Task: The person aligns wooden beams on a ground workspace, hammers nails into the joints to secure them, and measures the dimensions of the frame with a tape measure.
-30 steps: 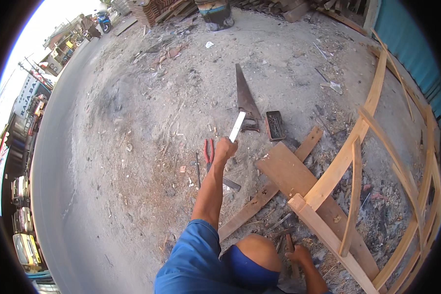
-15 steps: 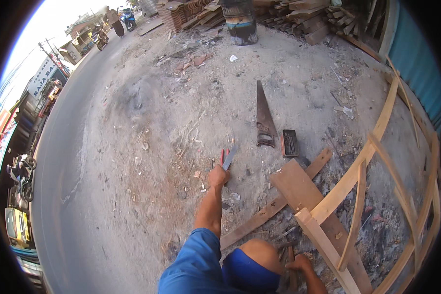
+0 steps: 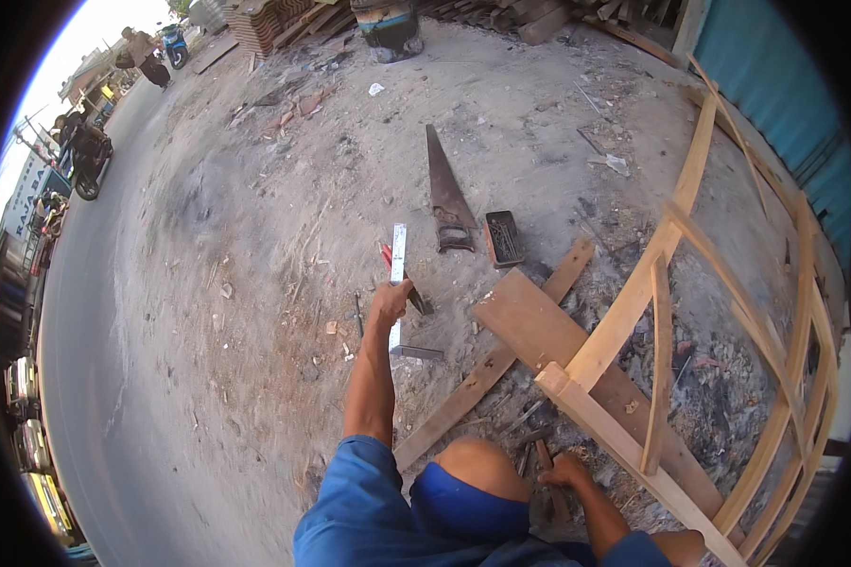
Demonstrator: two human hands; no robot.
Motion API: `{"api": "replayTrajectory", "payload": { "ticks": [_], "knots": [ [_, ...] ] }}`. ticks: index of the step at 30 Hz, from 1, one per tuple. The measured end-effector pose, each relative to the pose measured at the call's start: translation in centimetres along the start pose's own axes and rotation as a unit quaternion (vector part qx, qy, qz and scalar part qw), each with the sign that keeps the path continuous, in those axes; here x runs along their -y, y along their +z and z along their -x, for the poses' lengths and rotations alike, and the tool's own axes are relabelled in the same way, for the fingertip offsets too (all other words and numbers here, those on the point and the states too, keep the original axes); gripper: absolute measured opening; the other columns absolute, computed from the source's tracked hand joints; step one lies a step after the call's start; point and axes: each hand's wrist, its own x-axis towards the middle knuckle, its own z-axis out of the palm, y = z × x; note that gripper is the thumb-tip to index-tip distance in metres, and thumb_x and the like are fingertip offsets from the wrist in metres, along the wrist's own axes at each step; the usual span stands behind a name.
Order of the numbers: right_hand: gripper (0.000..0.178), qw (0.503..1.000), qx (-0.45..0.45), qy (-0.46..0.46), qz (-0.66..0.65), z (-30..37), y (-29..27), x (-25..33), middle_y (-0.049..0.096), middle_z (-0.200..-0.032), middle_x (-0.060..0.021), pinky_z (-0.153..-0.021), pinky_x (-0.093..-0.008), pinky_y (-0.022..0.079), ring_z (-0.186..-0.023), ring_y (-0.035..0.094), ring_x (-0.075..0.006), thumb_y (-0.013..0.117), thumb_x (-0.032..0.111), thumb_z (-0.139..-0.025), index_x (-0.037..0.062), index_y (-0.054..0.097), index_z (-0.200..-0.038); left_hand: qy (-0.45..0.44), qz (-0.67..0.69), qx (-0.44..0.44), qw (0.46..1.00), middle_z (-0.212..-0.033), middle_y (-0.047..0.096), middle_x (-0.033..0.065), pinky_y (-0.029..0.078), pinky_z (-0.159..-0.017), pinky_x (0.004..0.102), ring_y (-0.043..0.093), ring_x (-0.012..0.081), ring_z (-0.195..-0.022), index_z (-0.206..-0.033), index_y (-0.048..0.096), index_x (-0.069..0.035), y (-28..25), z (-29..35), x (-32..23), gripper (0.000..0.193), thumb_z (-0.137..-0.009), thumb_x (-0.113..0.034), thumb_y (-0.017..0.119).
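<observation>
My left hand (image 3: 390, 300) reaches out over the dirt, closed round the pale metal blade of a try square (image 3: 398, 248); its dark stock lies toward me. Just beside that hand are pliers (image 3: 386, 253) with red handles, partly hidden by hand and blade. Down by my bent knee, my right hand (image 3: 565, 470) is closed at the wooden handle of a hammer (image 3: 544, 455), whose dark head points away from me. Farther out a handsaw (image 3: 450, 194) lies flat, and right of it sits a dark rectangular tin (image 3: 504, 238) of what look like nails.
A wide brown board (image 3: 529, 317) crosses a narrower plank (image 3: 487, 378) on my right. Beyond them a frame of bare timber (image 3: 624, 321) stands near a blue-green metal wall (image 3: 775, 85). On the left runs a road (image 3: 85, 378) with a motorbike (image 3: 87, 156) and a person walking (image 3: 144, 55).
My left hand has turned the try square, so its blade points straight away and the stock shows. The view has shifted, moving the ground things left and up. A motorbike appears nearer on the road.
</observation>
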Motion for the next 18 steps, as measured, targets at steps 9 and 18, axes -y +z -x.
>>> {"api": "replayTrajectory", "payload": {
  "ticks": [9, 18],
  "knots": [
    [0.066, 0.999, -0.018, 0.036, -0.03, 2.2, -0.7, 2.0, 0.071, -0.113, -0.0249, -0.096, -0.0452, 0.053, -0.108, 0.069, -0.0368, 0.078, 0.051, -0.07, -0.0019, 0.073, -0.11, 0.22, -0.347, -0.077, 0.909, -0.093, 0.072, 0.0296, 0.055, -0.084, 0.0497, 0.07, 0.0457, -0.095, -0.096, 0.074, 0.004, 6.9, -1.6, -9.3, 0.056, -0.082, -0.05, 0.072],
    [0.04, 0.992, -0.095, 0.026, -0.073, 2.9, 0.2, 2.7, 0.074, -0.102, -0.0205, -0.092, -0.0461, 0.056, -0.1, 0.071, -0.0362, 0.071, 0.034, -0.075, 0.0031, 0.076, -0.101, 0.139, -0.406, -0.021, 0.903, -0.112, 0.07, 0.0285, 0.053, -0.095, 0.0485, 0.066, 0.0441, -0.111, -0.109, 0.071, 0.001, 17.9, -4.9, -6.8, 0.055, -0.08, -0.046, 0.072]
  ]
}}
